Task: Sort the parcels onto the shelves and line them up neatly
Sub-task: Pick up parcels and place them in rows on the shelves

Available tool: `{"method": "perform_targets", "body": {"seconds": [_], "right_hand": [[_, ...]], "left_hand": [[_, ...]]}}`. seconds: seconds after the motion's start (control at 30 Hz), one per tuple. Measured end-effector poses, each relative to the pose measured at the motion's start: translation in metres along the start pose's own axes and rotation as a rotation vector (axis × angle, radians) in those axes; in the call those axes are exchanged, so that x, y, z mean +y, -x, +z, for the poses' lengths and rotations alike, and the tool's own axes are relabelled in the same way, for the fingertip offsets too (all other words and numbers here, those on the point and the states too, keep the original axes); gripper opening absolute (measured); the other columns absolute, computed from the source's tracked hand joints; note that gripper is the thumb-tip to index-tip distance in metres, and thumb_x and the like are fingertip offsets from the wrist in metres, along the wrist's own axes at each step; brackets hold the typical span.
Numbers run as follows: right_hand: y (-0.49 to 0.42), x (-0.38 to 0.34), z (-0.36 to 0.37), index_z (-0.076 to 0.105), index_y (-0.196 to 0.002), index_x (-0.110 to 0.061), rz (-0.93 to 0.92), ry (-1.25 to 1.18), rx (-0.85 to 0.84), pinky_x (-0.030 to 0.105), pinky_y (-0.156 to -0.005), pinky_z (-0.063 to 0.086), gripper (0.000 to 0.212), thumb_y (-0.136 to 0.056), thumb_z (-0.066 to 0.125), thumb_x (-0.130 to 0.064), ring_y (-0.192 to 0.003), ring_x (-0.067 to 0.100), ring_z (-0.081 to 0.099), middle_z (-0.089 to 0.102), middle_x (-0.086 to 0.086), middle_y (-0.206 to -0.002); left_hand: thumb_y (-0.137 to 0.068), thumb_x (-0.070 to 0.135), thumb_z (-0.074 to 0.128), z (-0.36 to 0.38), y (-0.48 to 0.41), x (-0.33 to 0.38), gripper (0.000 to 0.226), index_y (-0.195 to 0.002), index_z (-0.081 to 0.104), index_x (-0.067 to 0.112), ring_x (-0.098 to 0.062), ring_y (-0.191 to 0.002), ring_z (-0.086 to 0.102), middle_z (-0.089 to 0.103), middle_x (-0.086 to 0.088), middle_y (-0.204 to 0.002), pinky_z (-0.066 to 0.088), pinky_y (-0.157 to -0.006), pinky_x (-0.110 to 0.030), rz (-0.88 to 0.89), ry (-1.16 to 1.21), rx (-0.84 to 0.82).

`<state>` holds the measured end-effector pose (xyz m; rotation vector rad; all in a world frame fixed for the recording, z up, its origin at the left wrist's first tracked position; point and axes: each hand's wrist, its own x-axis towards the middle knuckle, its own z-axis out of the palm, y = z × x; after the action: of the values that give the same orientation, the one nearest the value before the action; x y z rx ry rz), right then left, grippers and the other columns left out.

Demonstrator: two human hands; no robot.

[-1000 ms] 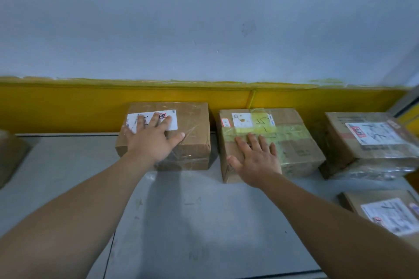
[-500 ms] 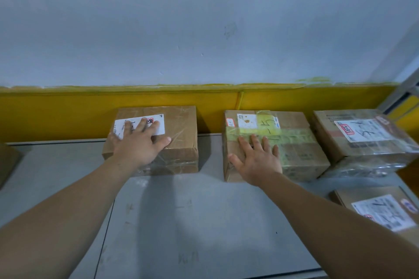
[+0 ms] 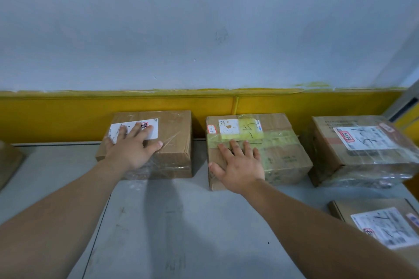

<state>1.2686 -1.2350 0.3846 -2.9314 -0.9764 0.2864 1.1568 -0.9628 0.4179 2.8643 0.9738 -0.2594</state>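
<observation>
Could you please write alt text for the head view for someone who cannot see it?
A person's left hand lies flat on a brown parcel and the right hand on a yellow-taped parcel, both by the yellow back rail of a grey shelf. Right of them sit a film-wrapped parcel and, nearer, a flat parcel.

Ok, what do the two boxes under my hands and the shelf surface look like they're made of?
Left-hand box: brown cardboard, glossy where clear tape wrinkles and shines. Right-hand box: cardboard too, banded with yellowish-green tape. Shelf: likely grey painted metal, matte and scuffed, with a panel seam.
</observation>
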Motion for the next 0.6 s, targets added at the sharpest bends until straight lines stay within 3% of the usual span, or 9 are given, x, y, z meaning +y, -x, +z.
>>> {"method": "perform_targets", "body": {"seconds": [0.3, 0.6], "right_hand": [[0.003, 0.011, 0.001, 0.002, -0.154, -0.042, 0.049, 0.016, -0.018, 0.065, -0.114, -0.001, 0.08, -0.084, 0.005, -0.08, -0.15, 0.039, -0.006, 0.002, -0.003, -0.166], [-0.001, 0.011, -0.001, 0.008, -0.154, -0.042, 0.067, 0.02, -0.001, 0.065, -0.114, 0.003, 0.078, -0.084, 0.01, -0.078, -0.15, 0.037, 0.0, 0.007, -0.002, -0.165]], "left_hand": [[-0.086, 0.076, 0.014, 0.004, 0.002, -0.003, 0.07, -0.15, 0.009, 0.047, -0.024, -0.149, -0.007, -0.003, 0.012, -0.162, 0.002, -0.113, -0.062, 0.013, -0.017, 0.024], [-0.086, 0.076, 0.009, -0.002, -0.003, 0.001, 0.072, -0.151, 0.005, 0.046, -0.027, -0.148, -0.009, -0.007, 0.012, -0.162, 0.001, -0.113, -0.063, 0.018, -0.038, -0.026]]}}
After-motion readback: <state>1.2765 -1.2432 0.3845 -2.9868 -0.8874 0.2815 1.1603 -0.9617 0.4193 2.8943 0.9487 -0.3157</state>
